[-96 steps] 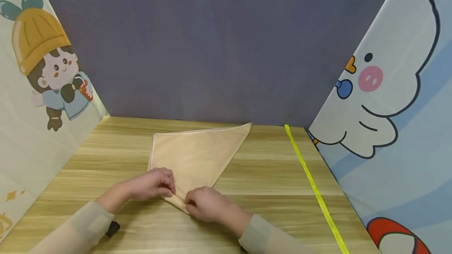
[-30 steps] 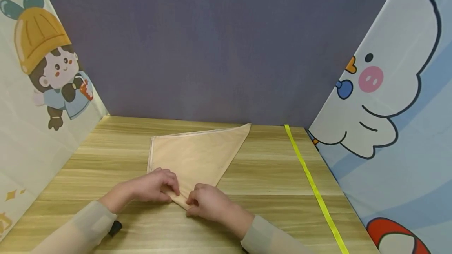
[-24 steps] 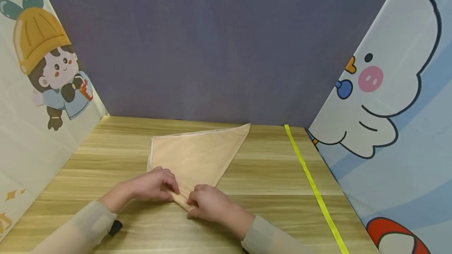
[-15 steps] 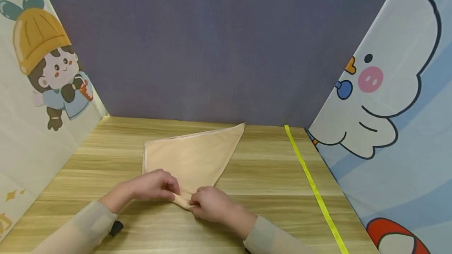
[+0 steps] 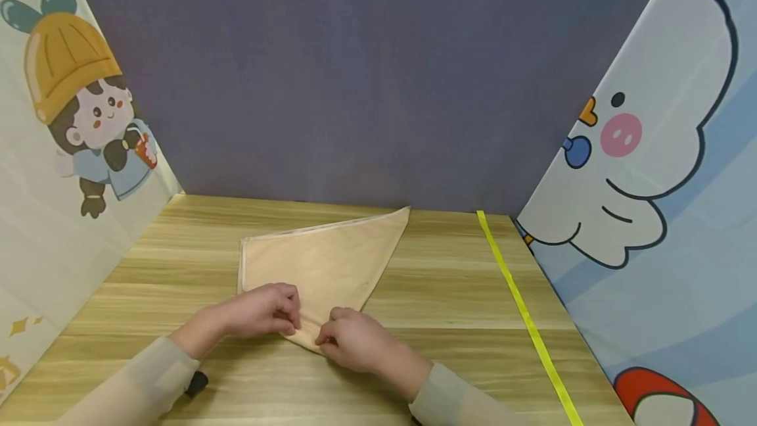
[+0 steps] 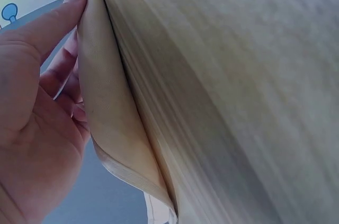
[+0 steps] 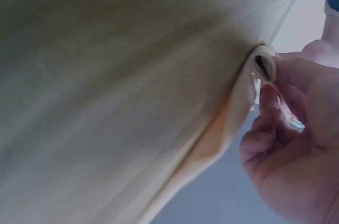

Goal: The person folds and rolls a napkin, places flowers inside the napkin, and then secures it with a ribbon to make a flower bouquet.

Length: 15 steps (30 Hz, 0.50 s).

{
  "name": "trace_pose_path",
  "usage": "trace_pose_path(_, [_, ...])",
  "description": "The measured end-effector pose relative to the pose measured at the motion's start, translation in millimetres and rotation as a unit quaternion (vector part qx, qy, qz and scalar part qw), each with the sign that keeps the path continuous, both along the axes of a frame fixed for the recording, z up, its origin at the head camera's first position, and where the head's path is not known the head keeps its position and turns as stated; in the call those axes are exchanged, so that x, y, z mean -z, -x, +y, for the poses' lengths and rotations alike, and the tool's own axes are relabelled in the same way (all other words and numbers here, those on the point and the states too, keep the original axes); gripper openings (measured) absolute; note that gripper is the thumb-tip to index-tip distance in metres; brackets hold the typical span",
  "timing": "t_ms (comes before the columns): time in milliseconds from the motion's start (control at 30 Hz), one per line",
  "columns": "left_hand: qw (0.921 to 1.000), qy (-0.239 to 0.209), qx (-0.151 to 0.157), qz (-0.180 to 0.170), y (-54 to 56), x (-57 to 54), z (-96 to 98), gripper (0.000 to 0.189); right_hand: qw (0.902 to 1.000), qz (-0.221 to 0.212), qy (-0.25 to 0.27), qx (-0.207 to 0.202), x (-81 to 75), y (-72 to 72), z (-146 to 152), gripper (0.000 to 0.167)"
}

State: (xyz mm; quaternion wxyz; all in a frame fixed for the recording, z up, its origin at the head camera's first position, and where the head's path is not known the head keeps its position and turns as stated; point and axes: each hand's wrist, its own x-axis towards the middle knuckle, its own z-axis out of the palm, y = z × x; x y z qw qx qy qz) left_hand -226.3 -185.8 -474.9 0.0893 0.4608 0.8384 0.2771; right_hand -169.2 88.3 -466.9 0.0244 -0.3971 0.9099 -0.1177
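Note:
A beige cloth (image 5: pixel 319 261), folded with a pointed tip at its far right, lies on the wooden table. Its near edge is turned over into a narrow roll (image 6: pixel 100 75). At the left part of that roll, my left hand (image 5: pixel 264 311) pinches the fabric, thumb on the near side and fingers behind. My right hand (image 5: pixel 357 340) pinches the roll's right end, where the right wrist view shows a small dark hollow in the coil. A short stretch of rolled edge shows between the two hands. The palms hide the edge beneath them in the head view.
A yellow strip (image 5: pixel 532 321) runs front to back along the right of the table (image 5: pixel 449 347). A grey panel (image 5: pixel 355 84) stands behind, with cartoon-printed side panels left and right. Something small and black (image 5: pixel 197 383) shows by the left cuff.
The cloth has shifted left and slightly nearer, its far tip and left corner with it. Both hands have moved a little to the right along the near edge.

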Motion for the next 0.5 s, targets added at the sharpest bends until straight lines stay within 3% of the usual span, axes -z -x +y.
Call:
trace_pose_path(133, [0.9991,0.02,-0.003,0.038,-0.8,2.0,-2.2,0.009,0.9949,0.081,-0.055,-0.026,-3.7,-1.8,-2.2,0.012])
trace_pose_path(233, [0.9983,0.038,-0.009,0.043,-2.0,1.4,-3.8,0.01,0.9893,0.108,-0.087,-0.045,-6.9,-2.8,-4.2,0.013])
trace_pose_path(367, [0.9986,0.043,-0.007,0.029,-3.6,-0.5,-4.5,0.015,0.9908,0.093,-0.089,-0.042,-8.0,-3.9,-5.7,0.013])
trace_pose_path(500, [0.9989,0.032,-0.003,0.034,-3.4,-2.6,-4.1,0.007,0.9949,0.073,-0.062,-0.03,-4.8,-2.8,-4.1,0.009])
